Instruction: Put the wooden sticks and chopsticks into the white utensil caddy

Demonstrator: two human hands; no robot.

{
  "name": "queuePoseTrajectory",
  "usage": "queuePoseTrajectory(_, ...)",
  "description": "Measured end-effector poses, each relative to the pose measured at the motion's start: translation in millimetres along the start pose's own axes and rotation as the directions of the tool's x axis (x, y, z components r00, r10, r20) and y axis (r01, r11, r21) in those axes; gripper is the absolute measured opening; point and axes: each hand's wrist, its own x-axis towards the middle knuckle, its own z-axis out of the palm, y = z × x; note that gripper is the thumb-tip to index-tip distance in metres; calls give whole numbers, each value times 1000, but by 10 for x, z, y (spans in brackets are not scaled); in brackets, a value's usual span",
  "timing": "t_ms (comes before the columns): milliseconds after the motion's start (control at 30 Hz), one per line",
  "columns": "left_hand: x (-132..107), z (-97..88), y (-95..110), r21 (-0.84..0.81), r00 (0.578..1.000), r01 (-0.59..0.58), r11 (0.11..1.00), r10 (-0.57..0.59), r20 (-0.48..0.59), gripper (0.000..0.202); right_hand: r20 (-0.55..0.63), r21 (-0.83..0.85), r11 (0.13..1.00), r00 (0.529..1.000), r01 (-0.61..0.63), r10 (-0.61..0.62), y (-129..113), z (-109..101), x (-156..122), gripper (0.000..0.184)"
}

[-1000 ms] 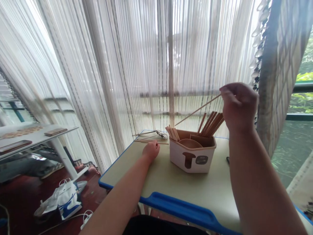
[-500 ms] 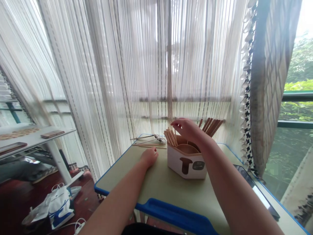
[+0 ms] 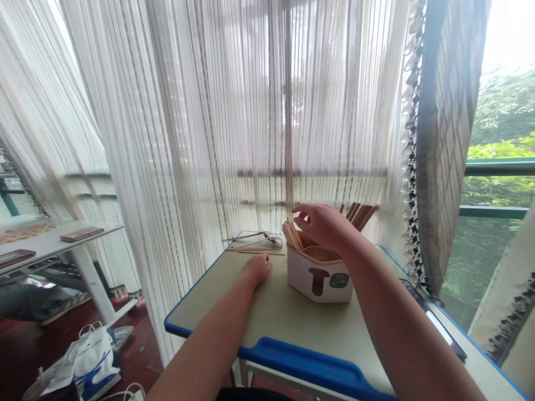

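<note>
My left hand [image 3: 258, 268] rests on the table [image 3: 267, 312], its fingers curled in, with nothing seen sticking out of it. Just beyond it lie thin wooden sticks [image 3: 259, 253] and a pair of scissors-like metal tools [image 3: 251, 236], too small to name surely. My right hand [image 3: 320, 220] hovers over a white and brown box [image 3: 318, 283], thumb and forefinger apart. Below its fingertips a bundle of pale wooden sticks [image 3: 292, 236] stands in the box's left side. Darker brown sticks [image 3: 363, 216] lean out behind my wrist. The forearm hides the box's right part.
A dark-screened tablet or phone [image 3: 434, 320] lies along the table's right edge. Sheer curtains [image 3: 234, 111] hang behind the table. To the left stands another table [image 3: 100, 231] with flat brown objects. White bags [image 3: 94, 356] and a cable sit on the floor.
The right hand has shifted slightly, and its thumb and forefinger are further from the pale sticks. The left hand stays in place on the table. The head view has turned a little.
</note>
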Motion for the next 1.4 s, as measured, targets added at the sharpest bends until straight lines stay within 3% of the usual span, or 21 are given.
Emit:
queuePoseTrajectory(133,-20,-23,22,47,1000,-21,999,20,19,23,-109,97,994,992,-49,59,-102,-13,-294,27)
queuePoseTrajectory(233,-47,-51,31,72,999,-33,997,32,22,25,-304,218,967,933,-131,195,-83,250,-823,28)
queuePoseTrajectory(300,-73,-77,60,93,1000,-18,995,17,21,26,-347,271,946,899,-175,266,-62,461,-1247,27)
queuePoseTrajectory(367,-104,-97,118,109,999,0,994,-4,34,29,-281,266,942,919,-204,279,-47,618,-1608,24)
queuePoseTrajectory(400,-121,-102,156,109,999,11,994,-15,38,32,-187,244,950,952,-193,242,-42,669,-1737,23)
queuePoseTrajectory(467,-159,-100,239,110,997,42,993,-48,52,35,-85,221,952,968,-212,235,-24,726,-1877,20)
queuePoseTrajectory(600,-268,-82,329,101,989,139,985,-144,44,38,-151,224,908,908,-354,392,104,785,-1865,23)
queuePoseTrajectory(667,-327,-89,312,77,987,155,985,-158,32,37,-220,279,841,822,-463,526,227,841,-1840,26)
queuePoseTrajectory(733,-373,-106,274,45,986,160,986,-162,36,34,-258,357,741,702,-569,664,370,918,-1835,27)
queuePoseTrajectory(767,-388,-114,257,29,985,165,986,-166,40,32,-256,375,710,670,-596,697,440,961,-1839,27)
queuePoseTrajectory(1000,-402,-84,232,-25,984,180,983,-179,9,30,-180,432,662,661,-612,728,679,1138,-1861,32)
queuePoseTrajectory(1400,-324,-21,183,-15,983,182,983,-182,1,32,-162,512,544,547,-665,821,688,1117,-1838,32)
